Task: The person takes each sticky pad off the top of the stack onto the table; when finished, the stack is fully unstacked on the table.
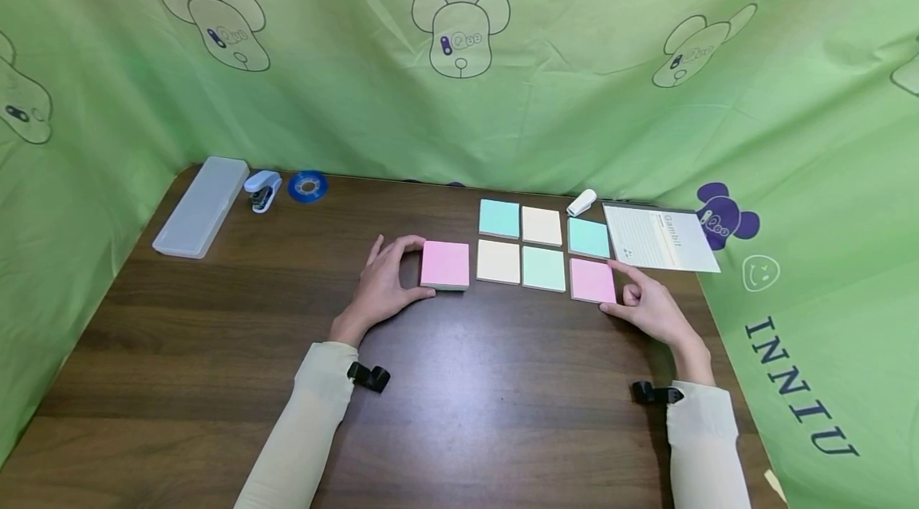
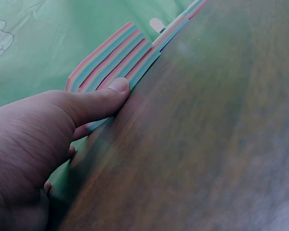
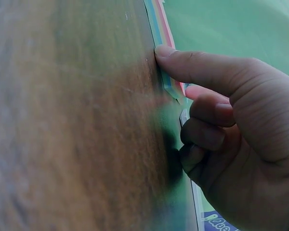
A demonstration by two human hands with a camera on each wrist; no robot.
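Note:
My left hand (image 1: 384,284) holds a thick stack of sticky notes (image 1: 445,264), pink on top, with the thumb at its near side and the fingers at its far left. Striped pink, cream and blue layers show along the stack's side (image 2: 113,60) in the left wrist view. At the right, my right hand (image 1: 652,306) pinches a thinner pink sticky note pad (image 1: 592,281) by its near and far right corners, other fingers curled in. Between the two lie a cream pad (image 1: 498,262) and a mint pad (image 1: 543,268), with a back row of teal (image 1: 498,218), cream (image 1: 542,226) and teal (image 1: 588,238) pads.
A white notepad (image 1: 660,238) lies beyond the right hand, with a small white object (image 1: 581,203) beside it. At the back left are a translucent case (image 1: 201,207), a stapler (image 1: 263,190) and a blue tape roll (image 1: 308,187). Green cloth (image 1: 574,126) borders the wooden table (image 1: 474,413).

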